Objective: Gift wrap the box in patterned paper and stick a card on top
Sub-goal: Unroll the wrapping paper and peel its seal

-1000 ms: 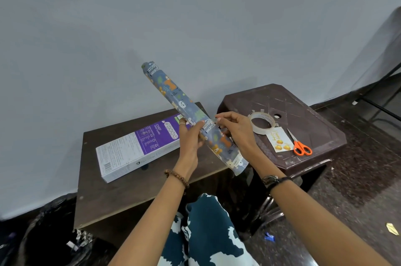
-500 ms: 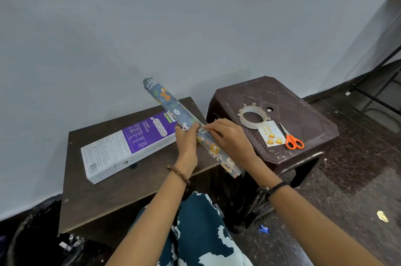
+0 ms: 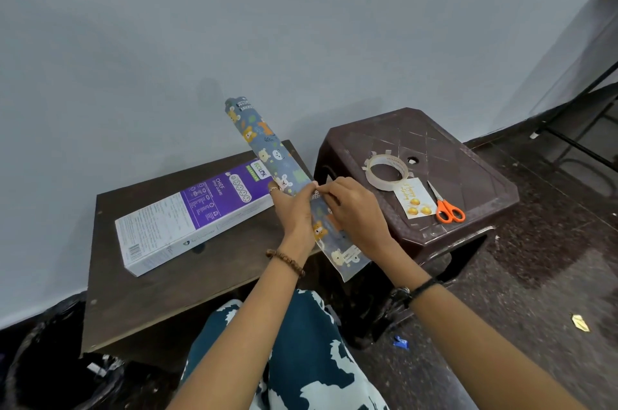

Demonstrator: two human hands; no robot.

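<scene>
Left hand [image 3: 294, 209] gripping roll [image 3: 284, 182] mid-length, right hand [image 3: 354, 209] pinching its edge (roll tilted, raised above surface [image 3: 140, 289]). Box [image 3: 194, 212] flat on surface; card [image 3: 415, 202] on stool [image 3: 468, 155].

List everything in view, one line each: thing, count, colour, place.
roll of wrapping paper: 1, blue-grey with animal print, held tilted above the table's right end
box: 1, white and purple, flat on the wooden table
wooden table: 1, dark brown, left, by the wall
plastic stool: 1, dark brown, right of the table
tape roll: 1, clear, on the stool
card: 1, white with gold print, on the stool beside the tape
scissors: 1, orange handles, on the stool right of the card
left hand: 1, grip around the roll's middle
right hand: 1, pinching at the roll's middle
</scene>
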